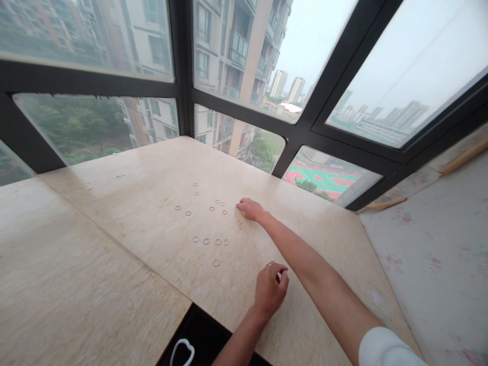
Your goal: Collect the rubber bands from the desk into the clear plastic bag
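Several thin coloured rings, perhaps small rubber bands, lie flat on the stone sill. My right hand [250, 209] reaches far across it, fingertips together and down at the surface; whatever they pinch is too small to make out. Just below that hand lies a yellowish ring [240, 222], and to its left are a red ring [224, 212] and another red ring [212, 209]. Nearer to me, my left hand [270, 287] is closed, fingers curled to the thumb, contents hidden. A row includes a bluish ring [195, 239]; below it lies a yellow ring [216, 263].
The pale marble sill [114, 244] has a seam running across its left part. Dark window frames [185, 71] bound the far side, and a patterned wall [427, 254] stands at right. A white heart-shaped outline [183, 351] shows on something black at the bottom.
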Available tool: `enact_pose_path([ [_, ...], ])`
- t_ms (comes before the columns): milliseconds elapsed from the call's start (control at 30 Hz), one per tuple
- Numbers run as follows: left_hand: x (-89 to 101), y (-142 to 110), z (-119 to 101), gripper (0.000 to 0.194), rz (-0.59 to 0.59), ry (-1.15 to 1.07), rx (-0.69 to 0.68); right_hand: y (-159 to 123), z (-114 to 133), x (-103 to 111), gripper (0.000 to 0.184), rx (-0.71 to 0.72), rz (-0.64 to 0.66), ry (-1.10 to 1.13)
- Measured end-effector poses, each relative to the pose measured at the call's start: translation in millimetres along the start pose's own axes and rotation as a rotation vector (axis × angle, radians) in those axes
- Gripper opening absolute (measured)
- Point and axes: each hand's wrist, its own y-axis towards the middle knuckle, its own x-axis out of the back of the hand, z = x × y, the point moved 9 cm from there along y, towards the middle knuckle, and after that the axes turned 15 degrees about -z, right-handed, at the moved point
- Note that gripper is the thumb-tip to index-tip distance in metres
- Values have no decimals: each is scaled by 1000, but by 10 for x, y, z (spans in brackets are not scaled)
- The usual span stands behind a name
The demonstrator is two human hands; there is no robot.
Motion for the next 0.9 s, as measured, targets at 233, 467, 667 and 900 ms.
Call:
enact_pose_path([
  [233,-15,5,1,19,26,0,2,-164,26,-2,28,157,8,-120],
  [467,26,12,-44,19,-15,5,-23,-381,-114,83,22,148,26,-123],
  [667,56,36,-56,18,-56,-5,-39,-674,-404,208,6,-29,-15,6],
  [900,78,77,-55,18,-91,-24,-54,-1448,-727,577,4,-305,-302,381],
])
